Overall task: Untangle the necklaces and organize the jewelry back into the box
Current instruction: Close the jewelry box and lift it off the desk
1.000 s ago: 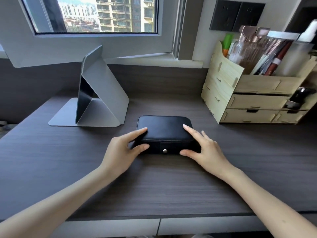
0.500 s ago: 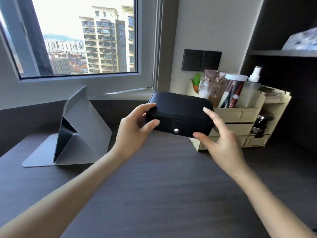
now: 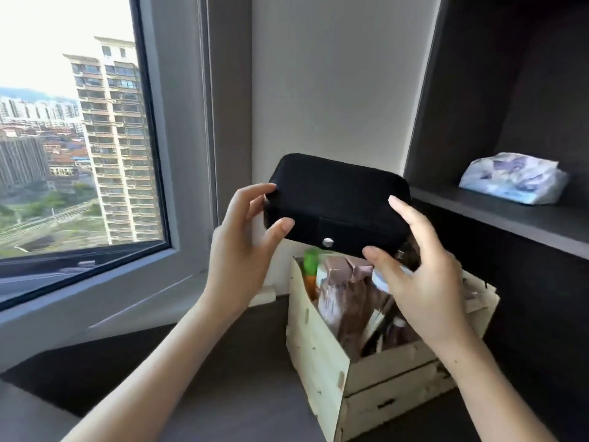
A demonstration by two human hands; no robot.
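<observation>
By the window [image 3: 79,138], left hand [image 3: 242,250] and right hand [image 3: 424,282] grip the closed black box [image 3: 338,199] by its ends.

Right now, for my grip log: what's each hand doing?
Left hand: holds the black jewelry box by its left end.
Right hand: holds the same box by its right end.

Home, high-rise flat. Window [image 3: 79,138] looks out on apartment towers from well above ground. Dark wood-grain surface [image 3: 248,378] carries a wooden organizer [image 3: 318,362] stuffed with cosmetic bottles [image 3: 344,291]. Soft tissue pack [image 3: 513,178] on the dark shelf [image 3: 510,218] at right. Reads as a dressing corner.
</observation>
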